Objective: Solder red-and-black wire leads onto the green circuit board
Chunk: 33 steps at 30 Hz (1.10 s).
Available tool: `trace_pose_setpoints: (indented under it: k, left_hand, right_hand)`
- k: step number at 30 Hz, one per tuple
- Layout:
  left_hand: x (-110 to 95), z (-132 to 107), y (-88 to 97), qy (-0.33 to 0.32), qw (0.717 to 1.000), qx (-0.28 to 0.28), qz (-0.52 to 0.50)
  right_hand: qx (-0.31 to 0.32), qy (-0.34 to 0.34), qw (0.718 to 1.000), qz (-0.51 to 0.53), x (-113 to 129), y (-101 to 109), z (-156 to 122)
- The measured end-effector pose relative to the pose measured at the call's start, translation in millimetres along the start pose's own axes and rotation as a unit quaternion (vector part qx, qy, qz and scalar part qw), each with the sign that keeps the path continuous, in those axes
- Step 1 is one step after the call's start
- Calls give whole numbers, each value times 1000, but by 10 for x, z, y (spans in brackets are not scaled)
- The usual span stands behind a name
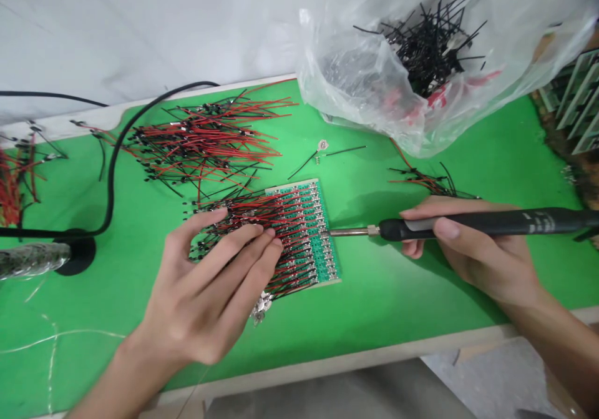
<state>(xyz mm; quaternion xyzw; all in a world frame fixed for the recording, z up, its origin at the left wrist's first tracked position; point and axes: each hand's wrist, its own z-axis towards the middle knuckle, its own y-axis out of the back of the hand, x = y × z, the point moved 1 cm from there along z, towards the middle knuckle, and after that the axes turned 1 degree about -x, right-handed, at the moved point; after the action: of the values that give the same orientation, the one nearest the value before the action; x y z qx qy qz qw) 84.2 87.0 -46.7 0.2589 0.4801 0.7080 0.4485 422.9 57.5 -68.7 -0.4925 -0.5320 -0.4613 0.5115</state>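
Observation:
My right hand is closed around the black handle of a soldering iron. The iron's metal tip meets the right part of a green circuit board that carries rows of small soldered pads. Red and black wires run side by side from the left onto this board. Over these wires rests my left hand, fingertips close together and pressed on them, its thumb hidden beneath. Small silvery metal pieces show just below its fingers.
Behind the board lies a heap of red and black wires, with another bundle to the right. A clear plastic bag with black wires stands at the back. A black cable arches across the left, near a solder-like spool.

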Motion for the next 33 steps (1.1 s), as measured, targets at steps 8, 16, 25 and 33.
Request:
trace_pose_setpoints:
  k: [8, 16, 25, 33]
  left_hand:
    - [-18, 69, 10, 2, 1000, -15, -2]
    - [-32, 92, 18, 15, 999, -24, -15]
    - [-24, 104, 31, 10, 1000, -20, -6]
    - [-11, 106, 23, 9, 1000, -18, -5]
  right_hand:
    - [-1, 6, 1000, -5, 2, 5, 1]
    - [4, 1, 1000, -9, 18, 5, -6]
    - [7, 0, 1000, -9, 29, -1, -2]
    - [-1, -9, 1000, -12, 24, -9, 6]
